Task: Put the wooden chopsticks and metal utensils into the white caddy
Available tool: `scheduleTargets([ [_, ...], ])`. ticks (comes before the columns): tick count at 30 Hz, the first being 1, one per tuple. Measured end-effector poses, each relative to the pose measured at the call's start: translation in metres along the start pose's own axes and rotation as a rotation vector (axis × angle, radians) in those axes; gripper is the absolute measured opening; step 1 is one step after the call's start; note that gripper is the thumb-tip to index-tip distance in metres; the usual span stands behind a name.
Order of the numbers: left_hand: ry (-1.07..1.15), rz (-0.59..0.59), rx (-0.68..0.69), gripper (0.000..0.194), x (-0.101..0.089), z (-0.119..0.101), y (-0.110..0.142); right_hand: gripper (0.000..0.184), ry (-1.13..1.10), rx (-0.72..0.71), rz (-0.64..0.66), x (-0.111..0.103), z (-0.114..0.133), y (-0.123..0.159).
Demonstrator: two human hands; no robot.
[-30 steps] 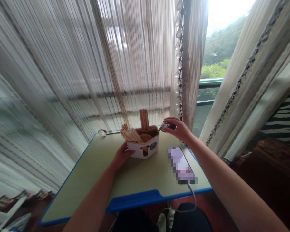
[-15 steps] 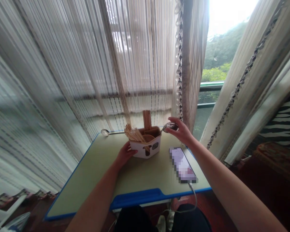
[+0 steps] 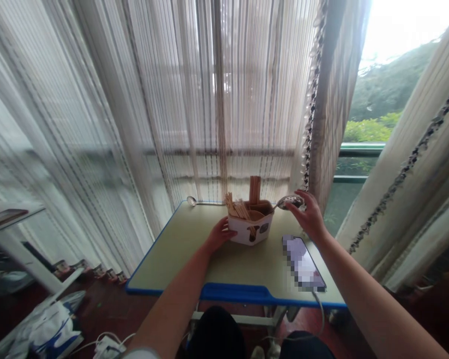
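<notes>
A white utensil holder [image 3: 241, 231] with brown inner walls stands on the table. My left hand [image 3: 221, 234] is closed around its left side, with the thumb along the front. My right hand [image 3: 307, 212], to the right of the holder, grips a metal slotted spoon [image 3: 290, 202] by its bowl. The spoon's handle slants down into the right-hand compartment, where its end is hidden. Light wooden chopsticks [image 3: 239, 208] lean leftward in the front compartment. A darker bundle of chopsticks [image 3: 255, 189] rises upright at the back.
A metal ladle [image 3: 191, 201] lies along the table's far edge, left of the holder. To the right, a phone [image 3: 303, 262] rests on the table [image 3: 172, 264], with a white cable [image 3: 320, 304] hanging from it. Striped curtains [image 3: 179, 124] hang just behind.
The view has swung left, so everything on the table appears farther right. Both hands keep their grips, and the slotted spoon stays at about the same slant beside the holder.
</notes>
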State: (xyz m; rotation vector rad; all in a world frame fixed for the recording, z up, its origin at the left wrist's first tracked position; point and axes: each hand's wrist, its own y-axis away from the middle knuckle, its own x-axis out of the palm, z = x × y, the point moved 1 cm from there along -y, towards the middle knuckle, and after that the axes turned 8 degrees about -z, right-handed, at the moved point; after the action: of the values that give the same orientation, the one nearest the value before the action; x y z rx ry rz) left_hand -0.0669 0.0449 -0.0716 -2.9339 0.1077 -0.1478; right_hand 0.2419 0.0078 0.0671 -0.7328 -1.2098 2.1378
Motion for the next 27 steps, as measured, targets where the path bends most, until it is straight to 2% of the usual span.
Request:
scheduleTargets([
  [4,-0.099,-0.063,-0.025,0.088,-0.010,-0.002,0.004,0.035,0.065,-0.132,-0.208,-0.004,0.040,0.023],
  [6,-0.207,-0.084,-0.028,0.084,-0.021,-0.009,0.008,0.034,0.022,-0.203,-0.184,0.003,0.065,0.044],
  [8,-0.347,-0.099,0.000,0.077,-0.038,-0.018,0.014,0.032,-0.071,-0.253,-0.088,0.018,0.089,0.068],
  [11,-0.671,-0.193,0.107,0.063,-0.072,-0.031,0.029,0.028,-0.241,-0.230,0.148,0.056,0.113,0.106],
  [14,-1.043,-0.278,0.139,0.053,-0.110,-0.038,0.050,0.024,-0.353,-0.134,0.385,0.105,0.122,0.143],
  [16,-1.217,-0.294,0.106,0.049,-0.130,-0.039,0.062,0.027,-0.348,-0.065,0.539,0.140,0.122,0.164],
  [19,-1.334,-0.302,0.066,0.044,-0.148,-0.037,0.070,0.033,-0.228,0.030,0.716,0.183,0.119,0.184],
  [22,-1.391,-0.303,0.036,0.041,-0.155,-0.035,0.061,0.036,-0.113,0.057,0.771,0.215,0.118,0.184],
  [27,-1.417,-0.350,0.008,0.040,-0.164,-0.028,0.023,0.040,0.032,0.116,0.712,0.265,0.114,0.166],
])
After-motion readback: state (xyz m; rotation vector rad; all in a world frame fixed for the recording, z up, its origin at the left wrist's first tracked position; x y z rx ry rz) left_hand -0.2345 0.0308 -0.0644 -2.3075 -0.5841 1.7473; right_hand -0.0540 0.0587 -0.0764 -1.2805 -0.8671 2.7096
